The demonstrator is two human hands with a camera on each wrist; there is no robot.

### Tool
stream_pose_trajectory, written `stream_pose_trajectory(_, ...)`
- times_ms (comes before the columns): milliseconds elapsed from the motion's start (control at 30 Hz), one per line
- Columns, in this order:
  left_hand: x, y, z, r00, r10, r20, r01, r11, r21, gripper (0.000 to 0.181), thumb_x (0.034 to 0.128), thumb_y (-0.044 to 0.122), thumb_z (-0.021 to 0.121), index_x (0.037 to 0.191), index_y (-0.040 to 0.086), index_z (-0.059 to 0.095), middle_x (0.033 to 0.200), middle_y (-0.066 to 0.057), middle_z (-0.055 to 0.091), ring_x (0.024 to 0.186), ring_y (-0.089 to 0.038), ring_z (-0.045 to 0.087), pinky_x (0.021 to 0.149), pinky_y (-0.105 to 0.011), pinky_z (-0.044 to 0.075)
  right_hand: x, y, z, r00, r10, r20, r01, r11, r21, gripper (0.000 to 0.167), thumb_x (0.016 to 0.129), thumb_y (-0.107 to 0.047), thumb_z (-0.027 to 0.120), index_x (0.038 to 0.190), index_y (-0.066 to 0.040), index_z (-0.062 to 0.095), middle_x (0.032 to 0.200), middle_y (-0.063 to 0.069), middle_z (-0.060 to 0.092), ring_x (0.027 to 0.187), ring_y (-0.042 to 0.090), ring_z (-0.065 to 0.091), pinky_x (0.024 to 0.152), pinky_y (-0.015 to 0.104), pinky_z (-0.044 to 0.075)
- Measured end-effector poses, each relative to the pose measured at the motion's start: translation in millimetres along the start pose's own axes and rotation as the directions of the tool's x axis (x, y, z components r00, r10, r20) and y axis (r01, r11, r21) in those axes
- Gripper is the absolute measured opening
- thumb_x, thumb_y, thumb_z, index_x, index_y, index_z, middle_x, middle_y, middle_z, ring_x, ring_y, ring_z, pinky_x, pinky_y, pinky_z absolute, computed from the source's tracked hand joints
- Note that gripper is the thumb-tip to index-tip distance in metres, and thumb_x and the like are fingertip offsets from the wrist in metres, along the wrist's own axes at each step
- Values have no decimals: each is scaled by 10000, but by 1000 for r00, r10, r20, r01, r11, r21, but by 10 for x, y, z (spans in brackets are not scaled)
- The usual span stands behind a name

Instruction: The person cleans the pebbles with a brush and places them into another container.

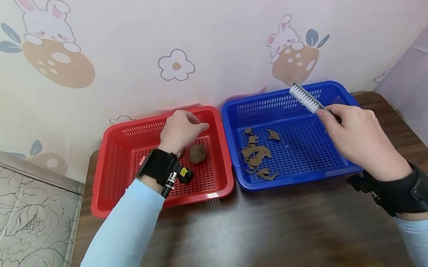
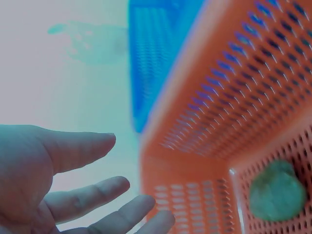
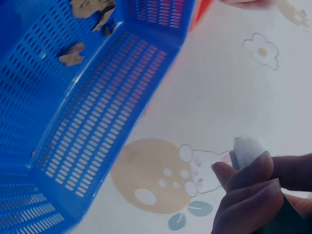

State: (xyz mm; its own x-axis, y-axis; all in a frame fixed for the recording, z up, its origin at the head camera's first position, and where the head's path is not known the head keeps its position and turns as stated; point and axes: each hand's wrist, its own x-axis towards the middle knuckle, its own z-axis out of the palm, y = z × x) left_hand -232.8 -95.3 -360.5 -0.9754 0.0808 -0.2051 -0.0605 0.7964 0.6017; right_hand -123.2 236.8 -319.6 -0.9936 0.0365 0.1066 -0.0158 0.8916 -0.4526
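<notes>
My left hand (image 1: 182,131) hovers over the red basket (image 1: 98,189), its fingers loosely spread and holding nothing. In the left wrist view, the left thumb and fingers stand apart in the air beside the basket wall. On the basket floor below that hand lies a round brown lump (image 1: 197,153), which the hand does not touch. My right hand (image 1: 359,138) grips a brush (image 1: 306,98) with white bristles and a dark green handle, held up over the right part of the blue basket (image 1: 301,178). Several thin brown flakes (image 1: 257,154) lie in the blue basket's left part.
Both baskets stand side by side on a dark wooden table (image 1: 232,247), close to a wall (image 1: 218,25) with rabbit prints. A small metallic item, mostly hidden by the left wrist, lies near the brown lump. A patterned panel (image 1: 13,221) borders the table's left side.
</notes>
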Motion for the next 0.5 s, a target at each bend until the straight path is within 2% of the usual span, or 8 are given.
stream_pose_trajectory(67, -84, 28, -5, 1000, 6, 10, -6, 999, -34, 305, 814, 458, 671, 982, 203, 658, 913, 36, 653, 851, -159, 589, 711, -362, 501, 38, 16, -10, 1000, -3, 0, 3, 1000, -16, 538, 969, -526, 302, 980, -71, 588, 619, 88, 416, 474, 211, 398, 365, 302, 292)
stream_pose_trajectory(133, -158, 30, 12, 999, 8, 42, -5, 998, -68, 345, 814, 466, 668, 1031, 198, 655, 965, 24, 657, 888, -164, 593, 744, -373, 512, 62, 28, -21, 1000, -6, -2, 6, 999, -31, 536, 969, -525, 305, 936, -73, 592, 615, 84, 407, 493, 219, 395, 377, 304, 283)
stream_pose_trajectory(233, -236, -15, 63, 997, 17, 76, -9, 995, -103, 358, 813, 471, 671, 1030, 187, 657, 944, 12, 665, 871, -163, 611, 726, -348, 525, 96, 38, -27, 1000, -4, -3, 4, 999, -42, 523, 970, -516, 320, 938, -78, 604, 627, 90, 416, 517, 228, 400, 393, 308, 275)
stream_pose_trajectory(400, -327, -118, 127, 997, 28, 68, -19, 990, -140, 336, 813, 470, 673, 979, 178, 669, 850, -10, 688, 761, -169, 644, 638, -310, 535, 217, 108, -14, 999, 20, 37, -19, 1000, -23, 495, 981, -451, 344, 1129, -33, 562, 726, 109, 492, 539, 223, 430, 419, 319, 290)
stream_pose_trajectory(433, -341, -133, 136, 997, 33, 63, -24, 989, -144, 336, 811, 471, 675, 972, 176, 672, 835, -10, 689, 742, -169, 646, 625, -306, 534, 252, 135, -10, 998, 23, 51, -22, 1000, -19, 485, 982, -435, 344, 1140, -26, 552, 730, 108, 496, 539, 221, 431, 423, 322, 292)
stream_pose_trajectory(500, -362, -151, 152, 997, 44, 57, -35, 988, -151, 331, 811, 472, 674, 964, 178, 678, 810, -5, 690, 714, -159, 647, 607, -299, 534, 333, 193, 1, 996, 28, 79, -26, 999, -27, 450, 985, -409, 335, 1069, -28, 559, 707, 101, 484, 531, 219, 422, 434, 325, 290)
